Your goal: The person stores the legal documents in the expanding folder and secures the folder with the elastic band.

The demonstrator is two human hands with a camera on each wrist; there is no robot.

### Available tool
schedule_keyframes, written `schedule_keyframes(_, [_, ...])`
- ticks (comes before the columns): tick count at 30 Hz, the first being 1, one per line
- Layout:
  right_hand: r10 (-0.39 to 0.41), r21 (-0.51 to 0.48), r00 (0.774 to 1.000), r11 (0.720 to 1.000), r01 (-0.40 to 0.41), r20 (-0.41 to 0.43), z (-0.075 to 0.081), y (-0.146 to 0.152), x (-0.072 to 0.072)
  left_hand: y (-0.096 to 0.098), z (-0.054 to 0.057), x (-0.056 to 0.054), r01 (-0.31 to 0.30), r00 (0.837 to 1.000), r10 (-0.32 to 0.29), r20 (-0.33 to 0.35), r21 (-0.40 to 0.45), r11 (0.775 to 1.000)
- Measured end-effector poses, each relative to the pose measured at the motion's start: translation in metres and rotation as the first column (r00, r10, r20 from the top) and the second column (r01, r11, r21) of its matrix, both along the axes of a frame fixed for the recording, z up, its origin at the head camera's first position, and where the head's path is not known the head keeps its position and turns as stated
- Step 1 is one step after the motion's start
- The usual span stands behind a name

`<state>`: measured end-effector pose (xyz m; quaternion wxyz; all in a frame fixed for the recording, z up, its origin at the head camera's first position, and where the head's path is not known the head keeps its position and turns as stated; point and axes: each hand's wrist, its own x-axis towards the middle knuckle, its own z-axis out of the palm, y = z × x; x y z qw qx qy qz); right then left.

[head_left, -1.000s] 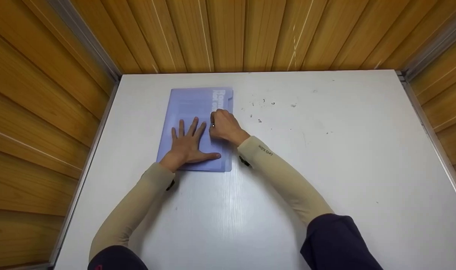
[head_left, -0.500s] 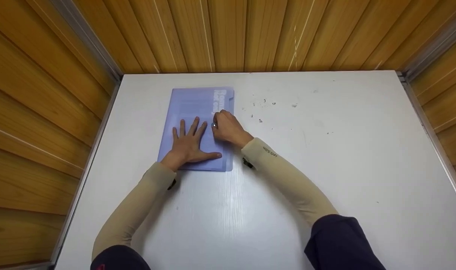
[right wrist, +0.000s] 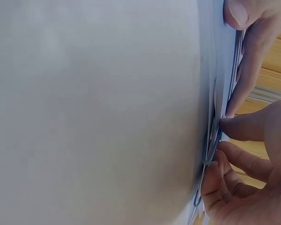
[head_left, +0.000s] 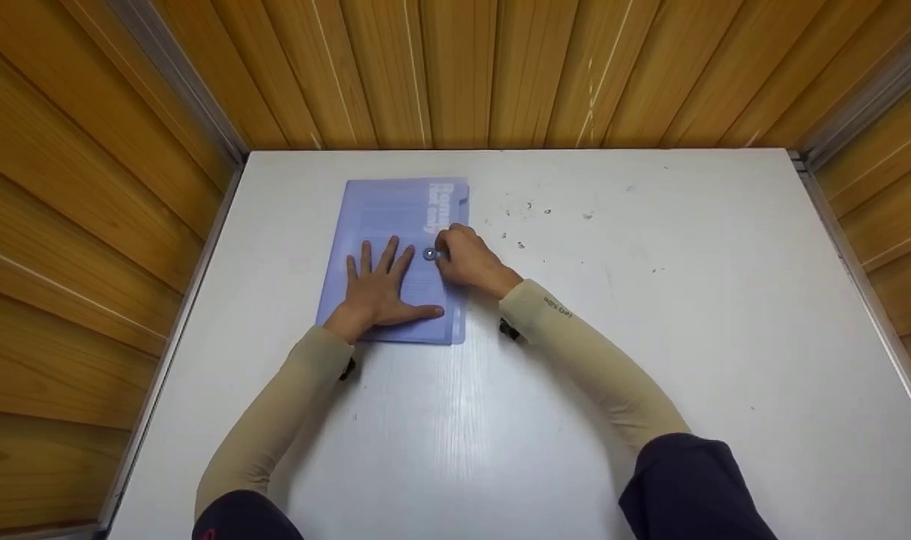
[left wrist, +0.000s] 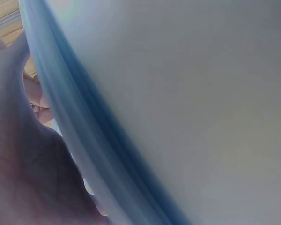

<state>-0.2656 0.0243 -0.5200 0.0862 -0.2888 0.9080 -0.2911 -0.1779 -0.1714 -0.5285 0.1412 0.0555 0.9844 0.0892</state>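
Observation:
A translucent purple plastic document folder [head_left: 384, 206] with white lettering lies flat on the white table. My left hand [head_left: 376, 292] rests on its front with fingers spread and straight, the thumb pointing right. Close to the folder's right side, my right hand [head_left: 466, 259] is curled beside a round snap button [head_left: 430, 254]. In the right wrist view the right hand [right wrist: 250, 173] pinches at the folder's edge [right wrist: 218, 89], thumb on one side and bent fingers on the other. The left wrist view has the left palm [left wrist: 28, 154] over the folder's edge [left wrist: 93, 131].
The white table [head_left: 650, 337] has small dark marks [head_left: 521, 244] right of the folder. Wood-panelled walls [head_left: 462, 75] with grey metal corner posts [head_left: 193, 82] stand behind and at both sides.
My right hand has drawn slightly to the right, and the round snap button it had covered now shows. The left hand stays spread on the folder.

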Motion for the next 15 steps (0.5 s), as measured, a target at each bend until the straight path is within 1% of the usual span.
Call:
schedule_keyframes(4, [0.009,-0.015,1.000,1.000,-0.010,-0.002,0.002,0.013,-0.003,0.002,0.000,-0.003,-0.005,1.000,0.005,0.010,0.000,1.000])
schedule_keyframes(8, [0.014,-0.017,1.000,1.000,-0.014,0.011,0.007,0.029,-0.006,0.001,0.005,-0.005,-0.007,0.999,0.007,0.045,0.002,1.000])
schedule_keyframes(11, [0.019,-0.017,1.000,1.000,-0.019,0.003,0.015,0.045,-0.009,-0.002,0.015,-0.007,0.000,0.996,-0.001,0.089,0.016,1.000])
schedule_keyframes(13, [0.016,-0.013,1.000,1.000,-0.016,-0.014,0.023,0.059,-0.013,-0.006,0.024,-0.011,0.004,0.993,-0.009,0.122,0.042,0.999])
schedule_keyframes(15, [0.012,0.004,0.999,1.000,-0.012,-0.041,0.033,0.076,-0.018,-0.010,0.035,-0.016,0.013,0.990,-0.022,0.141,0.065,0.998])
